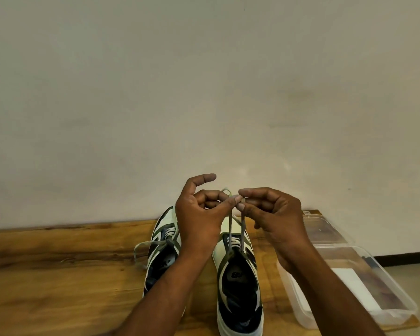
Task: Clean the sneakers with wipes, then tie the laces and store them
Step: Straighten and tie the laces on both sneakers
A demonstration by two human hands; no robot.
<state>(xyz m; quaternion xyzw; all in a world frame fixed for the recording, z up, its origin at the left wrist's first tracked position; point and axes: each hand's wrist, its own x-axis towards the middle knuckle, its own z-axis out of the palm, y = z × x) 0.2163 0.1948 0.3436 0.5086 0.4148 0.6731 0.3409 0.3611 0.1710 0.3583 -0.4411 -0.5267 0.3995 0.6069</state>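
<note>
Beneath the hands (238, 214), the brown wooden desk (58, 275) shows grained, satin boards. Right of them, the clear plastic storage box (349, 287) looks glossy. Grey cloth laces (235, 229) look matt.

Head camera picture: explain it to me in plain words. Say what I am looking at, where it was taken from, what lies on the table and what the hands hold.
There is no machine here. A person wears a wide-angle camera on the head, so the single picture looks forward and down at that person's own bare arms.

On the brown wooden table stand two cream, green and dark blue sneakers, toes toward the pale wall. The left sneaker has loose laces lying beside it. The left hand and right hand are raised above the right sneaker, each pinching its grey-green lace, whose two strands run up taut from the shoe, apparently mid-tying.

To the right lies an open clear plastic storage box with its lid behind it.
</note>
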